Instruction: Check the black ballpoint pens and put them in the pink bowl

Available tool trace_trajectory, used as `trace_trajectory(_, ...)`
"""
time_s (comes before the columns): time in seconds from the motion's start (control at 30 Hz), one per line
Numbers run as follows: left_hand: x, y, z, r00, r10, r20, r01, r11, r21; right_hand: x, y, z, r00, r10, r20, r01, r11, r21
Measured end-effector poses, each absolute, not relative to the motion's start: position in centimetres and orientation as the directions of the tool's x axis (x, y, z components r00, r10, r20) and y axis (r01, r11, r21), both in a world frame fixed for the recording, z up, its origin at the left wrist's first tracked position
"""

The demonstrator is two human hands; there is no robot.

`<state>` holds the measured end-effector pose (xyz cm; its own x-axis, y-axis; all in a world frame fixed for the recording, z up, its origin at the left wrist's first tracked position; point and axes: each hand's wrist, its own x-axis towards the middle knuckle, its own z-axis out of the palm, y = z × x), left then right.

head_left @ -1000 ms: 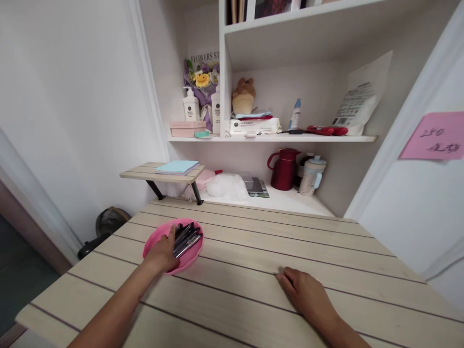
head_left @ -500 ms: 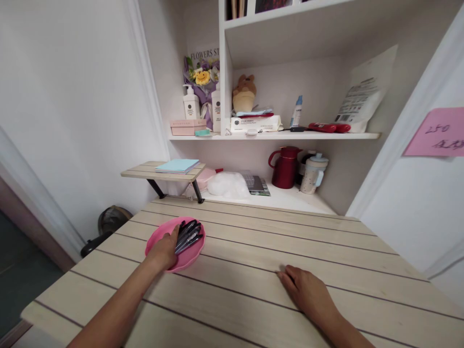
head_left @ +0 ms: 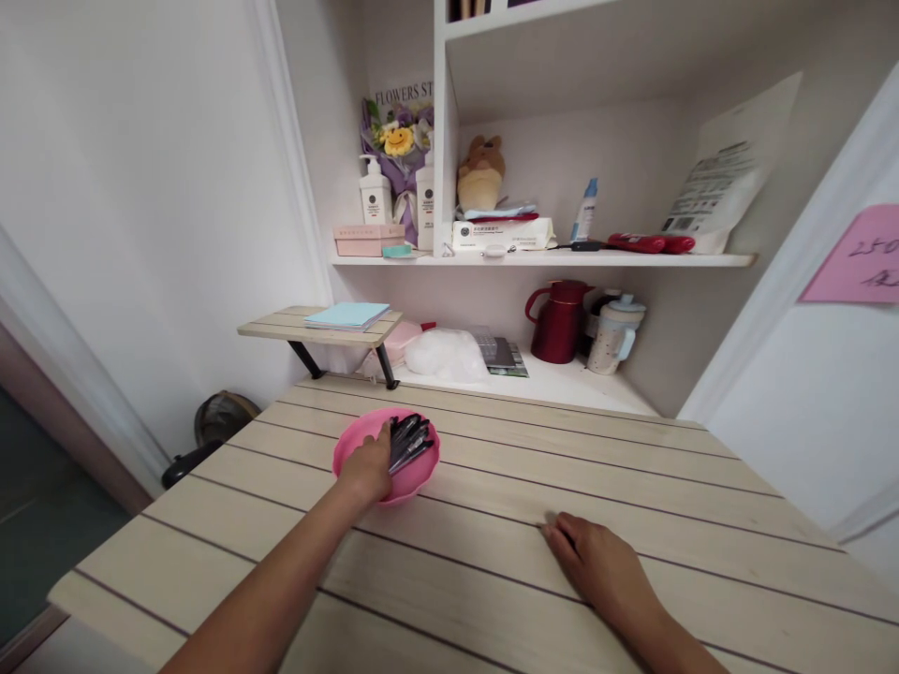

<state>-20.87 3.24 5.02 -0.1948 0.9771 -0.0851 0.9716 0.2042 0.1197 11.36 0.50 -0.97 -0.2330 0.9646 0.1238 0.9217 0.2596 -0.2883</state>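
A shallow pink bowl [head_left: 355, 438] with a wavy rim stands on the slatted table, left of the middle. Several dark pens with clear barrels [head_left: 411, 444] lie bunched inside it. My left hand [head_left: 369, 468] reaches over the near left rim into the bowl. Its fingers are closed at the left side of the pens, one finger stretched along them; the other fingertips are hidden. Farther right, my right hand [head_left: 596, 562] rests on the tabletop, fingers curled in, apart from the bowl. Nothing shows in it.
A small raised stand [head_left: 273, 325] with blue paper [head_left: 349, 315] sits at the back left. Behind the table are a white plastic bag [head_left: 446, 356], a red jug [head_left: 558, 323] and a lidded cup [head_left: 616, 335]. A loaded shelf [head_left: 596, 260] hangs above.
The pink bowl and its pens have moved right across the table, together with my left hand. My right hand has stayed in place. The view has shifted slightly.
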Motion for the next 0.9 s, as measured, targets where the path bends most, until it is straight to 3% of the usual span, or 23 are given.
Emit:
trace_trajectory(0.5,-17.2,8.4,5.1,-0.273,0.96,-0.066,0.94,0.281,0.193,11.4,0.7,-0.8,-0.244,0.959,0.144,0.906,0.278,-0.318)
trace_trajectory(0.9,-17.5,7.6,5.9,-0.185,0.981,-0.055,0.953,0.193,0.233,11.6,0.7,-0.7,-0.259,0.956,0.139,0.905,0.291,-0.309)
